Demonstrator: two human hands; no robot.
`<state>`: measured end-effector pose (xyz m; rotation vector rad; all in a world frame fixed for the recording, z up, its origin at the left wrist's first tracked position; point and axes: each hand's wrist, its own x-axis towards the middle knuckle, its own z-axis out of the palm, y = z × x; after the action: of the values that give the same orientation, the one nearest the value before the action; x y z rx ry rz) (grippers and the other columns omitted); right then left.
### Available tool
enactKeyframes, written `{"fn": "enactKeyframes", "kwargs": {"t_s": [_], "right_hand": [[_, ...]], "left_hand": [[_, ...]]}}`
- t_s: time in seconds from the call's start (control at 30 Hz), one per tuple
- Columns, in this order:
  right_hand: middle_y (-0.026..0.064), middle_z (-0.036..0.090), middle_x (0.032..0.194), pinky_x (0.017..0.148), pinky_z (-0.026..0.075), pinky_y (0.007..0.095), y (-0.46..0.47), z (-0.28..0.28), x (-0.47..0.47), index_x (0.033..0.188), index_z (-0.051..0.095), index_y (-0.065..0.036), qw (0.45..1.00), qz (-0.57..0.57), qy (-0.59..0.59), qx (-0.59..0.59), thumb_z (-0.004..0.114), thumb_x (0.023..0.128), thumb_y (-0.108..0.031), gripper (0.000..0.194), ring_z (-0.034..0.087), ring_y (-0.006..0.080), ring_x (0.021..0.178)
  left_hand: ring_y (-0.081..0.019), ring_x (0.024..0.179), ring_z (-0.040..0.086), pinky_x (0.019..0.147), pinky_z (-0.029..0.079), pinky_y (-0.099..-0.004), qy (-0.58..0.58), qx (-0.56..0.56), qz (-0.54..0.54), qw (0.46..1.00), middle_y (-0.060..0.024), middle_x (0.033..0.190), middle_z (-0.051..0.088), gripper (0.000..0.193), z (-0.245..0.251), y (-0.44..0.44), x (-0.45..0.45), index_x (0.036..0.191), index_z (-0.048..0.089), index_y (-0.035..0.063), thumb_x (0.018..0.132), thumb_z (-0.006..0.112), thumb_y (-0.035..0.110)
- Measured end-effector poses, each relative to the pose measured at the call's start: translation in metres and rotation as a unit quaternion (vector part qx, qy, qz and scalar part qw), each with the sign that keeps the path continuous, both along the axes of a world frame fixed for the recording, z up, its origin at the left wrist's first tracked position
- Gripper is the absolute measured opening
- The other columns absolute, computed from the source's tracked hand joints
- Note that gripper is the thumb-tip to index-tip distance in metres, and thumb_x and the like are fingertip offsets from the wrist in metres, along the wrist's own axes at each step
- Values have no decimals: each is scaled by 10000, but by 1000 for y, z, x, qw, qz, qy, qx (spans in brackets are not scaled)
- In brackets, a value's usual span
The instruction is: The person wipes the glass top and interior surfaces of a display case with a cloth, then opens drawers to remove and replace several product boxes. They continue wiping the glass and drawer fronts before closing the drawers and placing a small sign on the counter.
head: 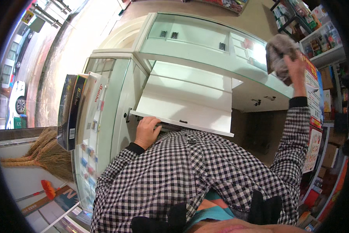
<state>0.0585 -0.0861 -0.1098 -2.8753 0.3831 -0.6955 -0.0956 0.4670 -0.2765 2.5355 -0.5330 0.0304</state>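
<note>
My right hand (297, 68) is stretched out to the right and holds a crumpled grey-brown cloth (280, 56), blurred, over the right end of the glass-topped display counter (192, 55). At the front edge of a white drawer-like panel (186, 102) close to my body rests my left hand (147, 131), its fingers on the edge and thumb apart. Whether it grips the edge cannot be told. Behind the glass of the counter stand several small dark items (174, 35).
To the left, boxes (72, 110) stand on a second glass display case (119, 75). Straw brooms (52, 154) and an orange duster (48, 189) are at the lower left. Stocked shelves (323, 43) and a printed poster (314, 93) line the right side.
</note>
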Motion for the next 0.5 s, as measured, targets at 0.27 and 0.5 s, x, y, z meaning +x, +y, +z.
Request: {"fn": "enactKeyframes", "kwargs": {"t_s": [0.27,0.5], "right_hand": [[245,567,1058,858,484,486,67,-110,4,1119,553,-47,983,-24,165,77,667,755,-270,441,573,426,1015],[169,574,968,768,507,467,155,-121,35,1049,555,-79,979,175,93,42,748,708,-233,421,593,358,928]], "left_hand": [[-307,976,585,831,484,-423,35,-30,12,999,-117,979,632,190,-7,-6,-14,984,635,52,818,684,131],[-298,958,592,806,503,-421,30,-44,-10,999,-110,1011,626,216,-26,-25,-12,1013,638,70,834,683,181]]}}
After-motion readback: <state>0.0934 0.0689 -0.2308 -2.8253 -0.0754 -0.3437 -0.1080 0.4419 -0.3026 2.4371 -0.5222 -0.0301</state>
